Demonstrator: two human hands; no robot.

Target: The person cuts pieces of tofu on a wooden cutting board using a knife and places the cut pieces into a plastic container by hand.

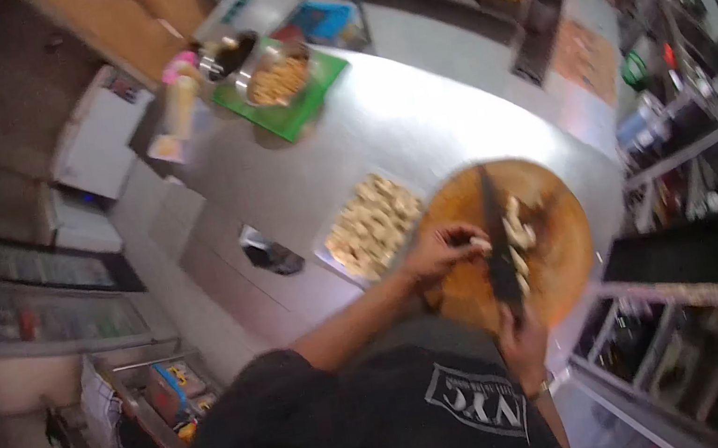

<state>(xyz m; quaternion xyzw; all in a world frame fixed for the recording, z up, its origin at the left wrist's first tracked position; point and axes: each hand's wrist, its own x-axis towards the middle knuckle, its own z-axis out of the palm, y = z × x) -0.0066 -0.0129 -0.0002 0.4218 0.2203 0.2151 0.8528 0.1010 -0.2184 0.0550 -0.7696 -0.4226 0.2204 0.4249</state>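
My right hand (pixel 523 344) is wrapped round the handle of a large dark knife (pixel 496 239), whose blade points away from me over the round wooden board (pixel 567 275). Just left of the blade, my left hand (pixel 447 250) pinches a small pale piece (pixel 480 244) between its fingers. Pale dough-like pieces (pixel 515 231) lie in a row on the board, right of the knife. Beside the board at the left stands a tray (pixel 323 251) filled with many pale pieces (pixel 373 222).
A metal bowl of light brown food (pixel 278 81) stands on a green board (pixel 290 122) at the table's far left, next to a smaller dark-filled bowl (pixel 231 55). A crumpled dark and silver packet (pixel 270 250) lies left of the tray. Shelves with utensils line the right side.
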